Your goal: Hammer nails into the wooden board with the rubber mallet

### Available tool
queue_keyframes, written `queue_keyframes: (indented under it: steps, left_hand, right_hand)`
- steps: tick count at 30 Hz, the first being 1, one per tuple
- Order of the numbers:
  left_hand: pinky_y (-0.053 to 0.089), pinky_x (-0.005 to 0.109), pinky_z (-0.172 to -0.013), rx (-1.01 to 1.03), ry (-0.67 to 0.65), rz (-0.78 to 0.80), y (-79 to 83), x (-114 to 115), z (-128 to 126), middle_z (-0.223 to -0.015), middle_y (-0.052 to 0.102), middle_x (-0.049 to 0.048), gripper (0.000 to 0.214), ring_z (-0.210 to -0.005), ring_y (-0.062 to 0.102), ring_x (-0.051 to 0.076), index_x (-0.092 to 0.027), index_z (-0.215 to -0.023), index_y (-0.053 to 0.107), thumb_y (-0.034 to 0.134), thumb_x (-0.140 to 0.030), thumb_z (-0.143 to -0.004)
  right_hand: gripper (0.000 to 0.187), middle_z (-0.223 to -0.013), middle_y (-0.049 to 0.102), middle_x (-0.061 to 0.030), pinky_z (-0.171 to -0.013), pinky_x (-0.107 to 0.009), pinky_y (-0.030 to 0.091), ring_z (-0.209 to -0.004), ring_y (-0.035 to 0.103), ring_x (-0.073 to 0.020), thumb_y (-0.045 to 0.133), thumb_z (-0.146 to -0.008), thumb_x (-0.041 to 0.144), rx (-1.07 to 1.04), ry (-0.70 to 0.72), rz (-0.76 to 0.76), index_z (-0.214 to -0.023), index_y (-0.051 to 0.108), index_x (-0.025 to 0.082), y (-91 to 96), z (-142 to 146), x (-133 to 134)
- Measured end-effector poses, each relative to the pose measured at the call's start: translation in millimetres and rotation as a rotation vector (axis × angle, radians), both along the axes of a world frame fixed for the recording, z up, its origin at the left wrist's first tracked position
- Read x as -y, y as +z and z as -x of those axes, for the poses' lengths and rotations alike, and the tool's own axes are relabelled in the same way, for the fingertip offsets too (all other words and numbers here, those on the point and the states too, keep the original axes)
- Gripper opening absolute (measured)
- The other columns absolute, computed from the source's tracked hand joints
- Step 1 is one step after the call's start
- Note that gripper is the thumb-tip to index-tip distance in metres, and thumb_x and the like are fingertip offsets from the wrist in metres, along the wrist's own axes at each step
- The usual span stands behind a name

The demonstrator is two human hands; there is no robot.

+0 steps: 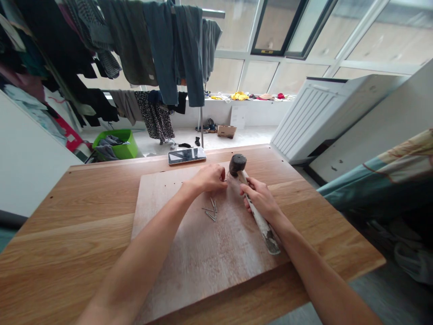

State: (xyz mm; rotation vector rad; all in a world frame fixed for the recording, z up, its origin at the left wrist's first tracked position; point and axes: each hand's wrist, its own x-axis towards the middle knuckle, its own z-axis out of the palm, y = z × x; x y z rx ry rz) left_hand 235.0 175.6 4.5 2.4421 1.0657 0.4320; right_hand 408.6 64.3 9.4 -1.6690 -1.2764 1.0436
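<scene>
My right hand (260, 198) is wrapped round the pale, worn handle of a rubber mallet (238, 163), whose black head is tilted up beside my left fingertips. With the fingers pinched together, my left hand (210, 178) is over the far part of a flat wooden board (189, 253). A thin nail (227, 175) shows only slightly at those fingertips, mostly hidden. Several loose nails (211, 213) lie on the board just below my left hand. Small dark dots run along the board's far left part.
The board lies on a wooden table (77, 230). A phone (186, 156) rests past the board near the far edge. Beyond the table are a green basket (130, 145), hanging clothes (162, 49) and a cardboard box (226, 131). A white ribbed appliance (306, 113) stands at the right.
</scene>
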Motion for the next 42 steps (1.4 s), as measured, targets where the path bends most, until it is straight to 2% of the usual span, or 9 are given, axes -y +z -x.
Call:
queue_keyframes:
  steps: [4,8,10,13,17,26,30,37,42]
  left_hand:
    - [0.042,0.029,-0.061,-0.052,-0.016,-0.002,14.7,2,2,-0.056,0.061,0.0019,0.021,-0.061,0.059,0.019,-0.02,-0.052,0.06,0.078,-0.012,-0.059]
    - [0.044,0.029,-0.062,0.03,-0.006,0.014,22.5,-5,17,-0.061,0.065,0.0019,0.011,-0.063,0.06,0.017,-0.018,-0.06,0.065,0.076,-0.016,-0.063]
    - [0.047,0.027,-0.063,0.133,0.035,0.03,17.5,-11,23,-0.071,0.069,0.0034,0.004,-0.066,0.062,0.016,-0.016,-0.073,0.069,0.07,-0.02,-0.073]
    - [0.05,0.024,-0.065,0.32,0.12,0.063,-0.3,-19,29,-0.081,0.072,0.0046,0.014,-0.07,0.064,0.014,-0.013,-0.094,0.07,0.063,-0.021,-0.084]
    - [0.05,0.022,-0.063,0.494,0.139,0.129,-22.6,-24,32,-0.081,0.072,0.001,0.039,-0.067,0.063,0.011,-0.016,-0.122,0.065,0.066,-0.017,-0.083]
    - [0.051,0.023,-0.065,0.538,0.051,0.165,-24.9,-26,30,-0.08,0.075,0.0034,0.011,-0.071,0.066,0.013,-0.014,-0.087,0.076,0.07,-0.019,-0.078]
    - [0.05,0.023,-0.064,0.536,0.042,0.149,-25.4,-23,29,-0.078,0.075,0.0023,0.012,-0.069,0.064,0.012,-0.015,-0.086,0.076,0.069,-0.017,-0.076]
    - [0.052,0.025,-0.067,0.524,0.019,0.162,-24.3,-21,28,-0.083,0.076,0.0038,0.011,-0.071,0.066,0.012,-0.015,-0.086,0.076,0.072,-0.017,-0.077]
    - [0.054,0.026,-0.069,0.533,0.044,0.187,-26.8,-22,28,-0.084,0.078,0.0047,0.024,-0.072,0.068,0.013,-0.015,-0.1,0.074,0.075,-0.019,-0.077]
  right_hand:
    - [0.02,-0.06,0.058,0.0047,-0.033,-0.024,0.043,-0.038,0.051,-0.0123,0.058,-0.08,0.042,-0.002,-0.002,-0.017,-0.084,0.055,0.022,-2.9,-1,-1]
    - [0.021,-0.061,0.058,0.0043,-0.032,-0.023,0.041,-0.037,0.05,-0.0111,0.057,-0.08,0.043,-0.004,-0.005,-0.003,-0.084,0.055,0.022,-3.3,-1,-2]
    - [0.022,-0.061,0.058,0.0044,-0.032,-0.022,0.04,-0.037,0.05,-0.011,0.056,-0.08,0.043,-0.006,-0.003,-0.007,-0.084,0.054,0.022,-3.2,-1,-2]
    - [0.022,-0.064,0.059,0.004,-0.032,-0.023,0.041,-0.038,0.051,-0.0111,0.057,-0.08,0.043,-0.006,-0.007,-0.026,-0.084,0.054,0.022,-3.8,-1,-2]
    - [0.021,-0.057,0.057,0.0052,-0.032,-0.023,0.04,-0.035,0.048,-0.011,0.057,-0.081,0.043,0.004,-0.008,-0.01,-0.082,0.055,0.022,-5.8,-2,-2]
    - [0.02,-0.061,0.059,0.004,-0.032,-0.022,0.041,-0.037,0.052,-0.0117,0.059,-0.08,0.042,-0.014,-0.011,-0.04,-0.08,0.056,0.022,-8.9,-2,-2]
    - [0.021,-0.058,0.056,0.0048,-0.031,-0.022,0.041,-0.037,0.051,-0.0118,0.06,-0.081,0.043,-0.021,-0.016,-0.047,-0.08,0.056,0.022,-7.9,-2,-2]
    - [0.03,-0.072,0.06,0.0029,-0.03,-0.023,0.04,-0.038,0.049,-0.0091,0.066,-0.08,0.046,-0.163,-0.026,-0.163,-0.092,0.061,0.019,-3.2,3,2]
    - [0.03,-0.075,0.059,0.0033,-0.032,-0.021,0.038,-0.039,0.047,-0.0065,0.069,-0.084,0.047,-0.328,0.056,-0.248,-0.092,0.06,0.019,1.1,9,6]
